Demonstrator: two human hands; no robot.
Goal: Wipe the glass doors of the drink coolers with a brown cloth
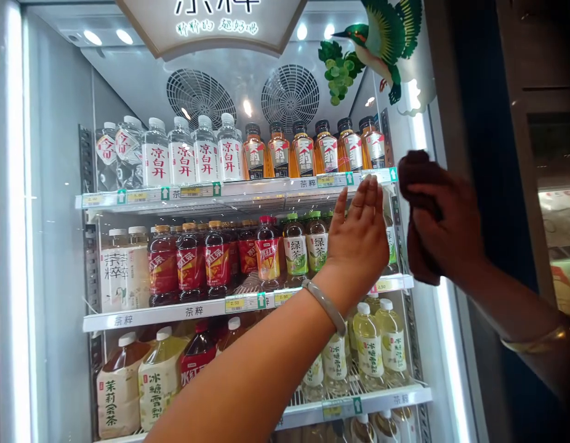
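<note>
In the head view a glass cooler door point(261, 206) fills most of the frame, with bottles on shelves behind it. My left hand point(359, 234), with a grey bangle at the wrist, lies flat against the glass in front of the green-capped bottles. Its fingers are stretched out, and it holds nothing. To the right, my right hand point(451, 221) grips a dark brown cloth point(421, 246) near the door's right edge. The cloth is bunched between the thumb and fingers and hangs below them. A gold bangle circles the right wrist.
Clear-water bottles point(156, 154) and amber bottles point(301, 151) stand on the top shelf, with red-labelled bottles point(215, 264) below. A bird sticker point(381, 46) is at the upper right. Vertical light strips point(20, 246) run down both sides. A dark frame point(492, 123) borders the right side.
</note>
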